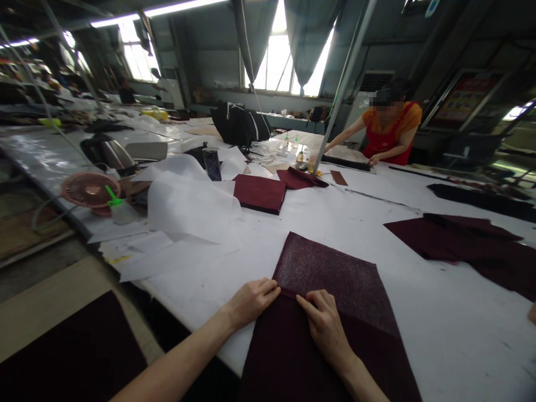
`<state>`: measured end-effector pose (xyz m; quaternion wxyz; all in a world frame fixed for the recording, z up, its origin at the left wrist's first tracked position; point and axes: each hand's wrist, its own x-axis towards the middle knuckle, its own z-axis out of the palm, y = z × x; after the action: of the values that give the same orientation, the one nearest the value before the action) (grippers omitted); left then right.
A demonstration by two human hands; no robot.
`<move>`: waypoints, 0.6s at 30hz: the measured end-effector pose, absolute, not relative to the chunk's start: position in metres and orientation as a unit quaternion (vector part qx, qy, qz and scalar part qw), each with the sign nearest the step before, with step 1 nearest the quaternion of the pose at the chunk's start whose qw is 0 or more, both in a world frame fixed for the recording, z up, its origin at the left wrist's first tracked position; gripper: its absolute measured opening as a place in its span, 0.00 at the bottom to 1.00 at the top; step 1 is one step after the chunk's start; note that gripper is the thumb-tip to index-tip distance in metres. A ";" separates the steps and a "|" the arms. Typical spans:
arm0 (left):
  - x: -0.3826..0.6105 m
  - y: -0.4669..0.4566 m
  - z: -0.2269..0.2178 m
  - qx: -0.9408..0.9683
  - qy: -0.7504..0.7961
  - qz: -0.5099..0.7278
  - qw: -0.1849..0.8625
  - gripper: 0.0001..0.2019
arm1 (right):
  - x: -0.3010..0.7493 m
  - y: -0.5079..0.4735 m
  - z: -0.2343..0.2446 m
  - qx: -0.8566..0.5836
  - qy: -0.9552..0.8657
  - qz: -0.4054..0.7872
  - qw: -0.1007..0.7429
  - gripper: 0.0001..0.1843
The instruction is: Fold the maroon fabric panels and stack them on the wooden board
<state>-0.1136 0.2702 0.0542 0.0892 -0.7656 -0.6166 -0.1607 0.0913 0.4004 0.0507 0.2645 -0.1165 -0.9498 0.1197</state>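
A dark maroon fabric panel (335, 273) lies on the white table (439, 318) in front of me, on top of a larger piece of the same maroon cloth (293, 357) that hangs over the table's near edge. My left hand (251, 298) rests at the panel's near left corner, fingers curled and pinching its edge. My right hand (324, 324) lies just right of it, fingers bent and pressing on the same edge where the two pieces meet.
A stack of maroon pieces (259, 192) and sheets of white paper (192, 206) lie further back. More maroon cloth (469, 243) spreads at the right. A pink fan (90, 190) and a bottle (119, 209) stand at the left. A person in orange (387, 134) works at the far side.
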 end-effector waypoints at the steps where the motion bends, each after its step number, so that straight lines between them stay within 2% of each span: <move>1: -0.113 0.270 0.054 -0.767 -0.616 -0.155 0.090 0.13 | 0.091 0.400 0.051 -0.115 -0.950 0.116 0.267 0.21; 18: -0.112 0.271 0.054 -0.785 -0.587 -0.107 0.164 0.12 | 0.089 0.397 0.049 -0.105 -0.948 0.096 0.286 0.17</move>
<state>-0.1115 0.2707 0.0542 0.1645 -0.7851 -0.5875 -0.1070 0.0887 0.3972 0.0488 0.2860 -0.1046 -0.9476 0.0964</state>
